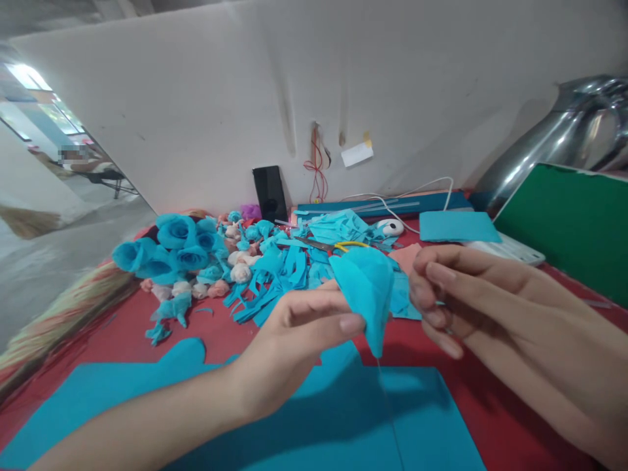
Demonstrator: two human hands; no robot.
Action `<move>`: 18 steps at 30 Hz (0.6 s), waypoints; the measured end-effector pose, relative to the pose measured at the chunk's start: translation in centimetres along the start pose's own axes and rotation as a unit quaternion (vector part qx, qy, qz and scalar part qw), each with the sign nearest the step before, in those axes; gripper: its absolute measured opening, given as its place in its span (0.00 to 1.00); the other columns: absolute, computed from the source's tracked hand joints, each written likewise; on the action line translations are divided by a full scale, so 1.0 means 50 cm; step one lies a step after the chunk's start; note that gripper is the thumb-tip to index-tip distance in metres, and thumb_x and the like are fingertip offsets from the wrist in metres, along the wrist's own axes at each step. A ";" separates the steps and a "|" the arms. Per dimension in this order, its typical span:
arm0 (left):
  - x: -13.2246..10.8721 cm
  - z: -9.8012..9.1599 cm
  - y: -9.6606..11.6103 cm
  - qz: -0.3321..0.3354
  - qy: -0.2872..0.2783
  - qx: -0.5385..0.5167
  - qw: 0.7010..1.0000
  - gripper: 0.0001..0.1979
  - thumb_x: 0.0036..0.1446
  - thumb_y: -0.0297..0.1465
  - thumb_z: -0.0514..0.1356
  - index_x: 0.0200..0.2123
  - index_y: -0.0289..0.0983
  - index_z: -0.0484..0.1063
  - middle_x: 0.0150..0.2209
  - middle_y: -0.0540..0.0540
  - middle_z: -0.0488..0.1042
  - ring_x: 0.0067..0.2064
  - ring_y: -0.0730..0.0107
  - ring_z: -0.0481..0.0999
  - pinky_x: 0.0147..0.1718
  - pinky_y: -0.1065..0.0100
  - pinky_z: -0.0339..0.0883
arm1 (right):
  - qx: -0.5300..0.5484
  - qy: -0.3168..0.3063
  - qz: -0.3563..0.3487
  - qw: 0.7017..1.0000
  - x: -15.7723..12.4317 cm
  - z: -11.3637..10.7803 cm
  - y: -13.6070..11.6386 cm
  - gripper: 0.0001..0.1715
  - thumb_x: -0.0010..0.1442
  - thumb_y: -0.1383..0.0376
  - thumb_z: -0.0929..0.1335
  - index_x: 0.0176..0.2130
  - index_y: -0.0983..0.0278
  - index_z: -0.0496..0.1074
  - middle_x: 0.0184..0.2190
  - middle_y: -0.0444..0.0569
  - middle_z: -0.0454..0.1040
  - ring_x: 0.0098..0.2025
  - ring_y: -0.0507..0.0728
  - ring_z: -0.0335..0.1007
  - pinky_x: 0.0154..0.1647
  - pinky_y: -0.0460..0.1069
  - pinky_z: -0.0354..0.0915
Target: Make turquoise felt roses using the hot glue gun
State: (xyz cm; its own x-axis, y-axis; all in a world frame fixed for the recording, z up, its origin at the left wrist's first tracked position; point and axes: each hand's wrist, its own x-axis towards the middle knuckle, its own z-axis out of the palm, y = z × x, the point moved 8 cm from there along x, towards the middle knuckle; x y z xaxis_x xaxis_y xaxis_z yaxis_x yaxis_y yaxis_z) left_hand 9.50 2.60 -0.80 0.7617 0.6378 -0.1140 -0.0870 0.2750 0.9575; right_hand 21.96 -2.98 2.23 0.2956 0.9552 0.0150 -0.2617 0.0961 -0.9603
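My left hand [299,340] pinches a blue paper flower [367,281] between thumb and fingers near its pointed base. A thin line, thread or wire, runs down from that base to the bottom of the view. To the right, my right hand [451,288] is raised close to the flower but apart from it. Its fingers are curled and pressed together; what they hold, if anything, cannot be made out. Under both hands a large sheet of blue paper [304,438] lies on the red table. Scissors with yellow handles [346,246] lie just behind the flower.
Finished blue paper roses [171,245] stand at the left. Small pale rosebuds [240,271] and cut blue strips [275,288] lie mid-table. A phone [271,193] leans on the white panel. A folded blue stack [458,226], green board [569,229] and metal jug [544,140] are right.
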 end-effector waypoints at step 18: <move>0.000 0.001 -0.002 0.000 -0.004 -0.002 1.000 0.12 0.41 0.40 0.65 0.22 0.37 0.74 0.28 0.48 0.70 0.39 0.60 0.66 0.39 0.62 0.58 | -0.017 0.012 -0.016 1.000 -0.002 0.003 -0.008 0.05 0.47 0.62 0.72 0.29 0.58 0.75 0.26 0.44 0.74 0.26 0.50 0.71 0.26 0.39 0.70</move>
State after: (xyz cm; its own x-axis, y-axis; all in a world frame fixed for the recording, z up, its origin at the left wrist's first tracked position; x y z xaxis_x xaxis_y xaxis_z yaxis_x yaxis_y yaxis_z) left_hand 9.52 2.54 -0.89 0.7670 0.6318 -0.1116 -0.0896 0.2777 0.9565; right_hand 21.91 -3.08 2.65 0.3251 0.9448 0.0399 -0.2205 0.1168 -0.9684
